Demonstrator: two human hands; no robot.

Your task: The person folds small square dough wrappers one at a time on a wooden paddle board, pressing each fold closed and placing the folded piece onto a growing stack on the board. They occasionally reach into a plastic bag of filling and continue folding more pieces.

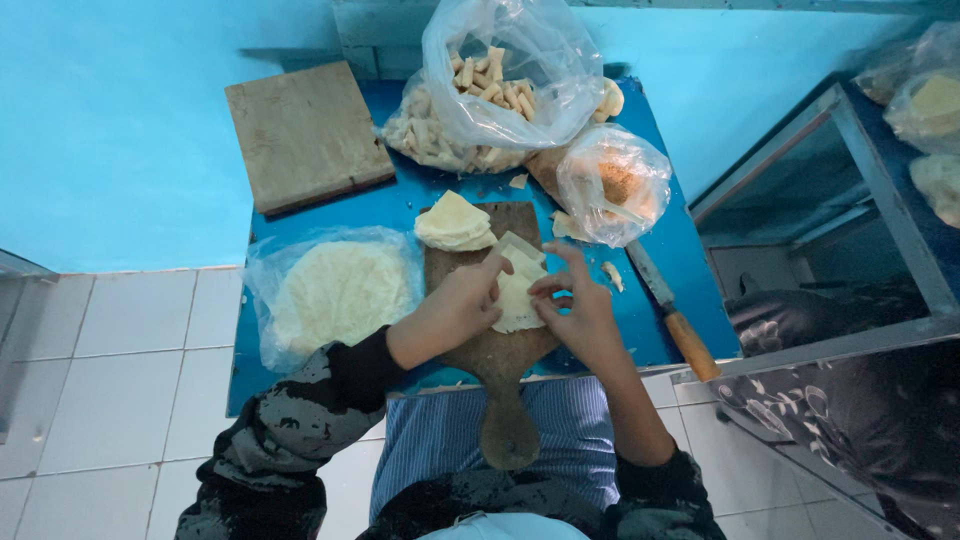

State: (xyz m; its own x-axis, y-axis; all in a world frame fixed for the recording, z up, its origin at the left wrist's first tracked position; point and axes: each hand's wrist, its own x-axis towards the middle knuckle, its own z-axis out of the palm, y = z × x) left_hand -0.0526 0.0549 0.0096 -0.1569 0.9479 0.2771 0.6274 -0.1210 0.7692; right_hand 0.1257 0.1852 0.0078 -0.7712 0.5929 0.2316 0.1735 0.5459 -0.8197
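We see a small blue table [690, 250] set against a blue wall. On it lie 2 wooden boards: a square board [305, 135] at the back left corner, and a paddle-shaped cutting board [500, 360] in the front middle, its handle hanging over the front edge. A clear bag of flat round wrappers [335, 292] lies at the left. At the back rest 2 clear bags of rolled pieces [485, 95], and just right of them a smaller knotted bag [612, 185]. A knife with a wooden handle [672, 315] lies along the right edge, with small scraps [612, 275] near it.
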